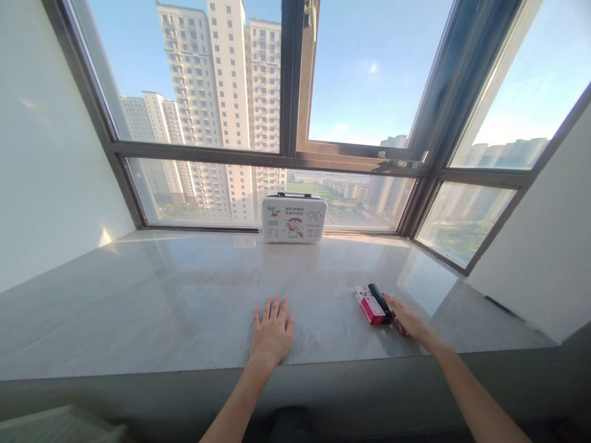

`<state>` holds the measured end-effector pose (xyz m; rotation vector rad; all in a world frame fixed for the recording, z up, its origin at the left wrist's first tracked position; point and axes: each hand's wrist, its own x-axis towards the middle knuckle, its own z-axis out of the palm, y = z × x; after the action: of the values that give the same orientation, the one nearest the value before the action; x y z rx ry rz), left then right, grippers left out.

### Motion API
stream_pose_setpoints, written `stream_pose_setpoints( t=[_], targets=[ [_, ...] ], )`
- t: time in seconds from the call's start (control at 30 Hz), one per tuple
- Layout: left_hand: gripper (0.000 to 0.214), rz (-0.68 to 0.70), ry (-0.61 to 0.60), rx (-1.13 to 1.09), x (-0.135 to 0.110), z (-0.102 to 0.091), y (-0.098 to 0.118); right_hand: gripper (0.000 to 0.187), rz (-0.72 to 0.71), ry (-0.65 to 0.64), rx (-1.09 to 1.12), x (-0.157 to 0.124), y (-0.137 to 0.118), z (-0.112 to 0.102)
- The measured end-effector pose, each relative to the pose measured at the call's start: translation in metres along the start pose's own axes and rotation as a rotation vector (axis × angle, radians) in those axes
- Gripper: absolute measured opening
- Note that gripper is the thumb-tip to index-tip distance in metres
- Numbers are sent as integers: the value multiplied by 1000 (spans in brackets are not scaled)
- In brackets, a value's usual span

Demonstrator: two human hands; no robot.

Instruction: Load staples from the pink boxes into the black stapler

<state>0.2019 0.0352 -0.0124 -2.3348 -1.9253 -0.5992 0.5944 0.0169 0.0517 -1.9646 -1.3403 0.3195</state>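
My left hand [271,332] lies flat on the marble windowsill [161,301], fingers stretched out and holding nothing. My right hand [406,319] rests further right on the sill, its fingers reaching to a black stapler-like object [380,299] and touching its near end. Right beside that object, on its left, lies a small red and white box [369,306]. Whether my right fingers grip the black object or only touch it is unclear.
A white tin case with cartoon pictures [293,218] stands upright at the back of the sill against the window glass [207,92]. Dark window frames surround the bay. White walls close it off left and right. The sill's front edge runs just below my wrists.
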Motion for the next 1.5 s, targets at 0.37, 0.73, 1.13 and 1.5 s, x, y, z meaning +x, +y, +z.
stream_pose_setpoints(
  t=[0.37,0.73,1.13,1.5],
  targets=[
    [50,-55,-48,-89,5,-3,-2,66,-163,-350,135,-23,-49,77],
    [72,-340,-34,-272,13,-38,26,58,-255,-213,129,-85,-133,152],
    [32,-208,132,-71,-6,-45,9,59,-249,-153,173,-100,-103,122],
    [38,-337,180,5,8,-47,-51,61,-249,-159,175,-99,-103,123]
  ],
)
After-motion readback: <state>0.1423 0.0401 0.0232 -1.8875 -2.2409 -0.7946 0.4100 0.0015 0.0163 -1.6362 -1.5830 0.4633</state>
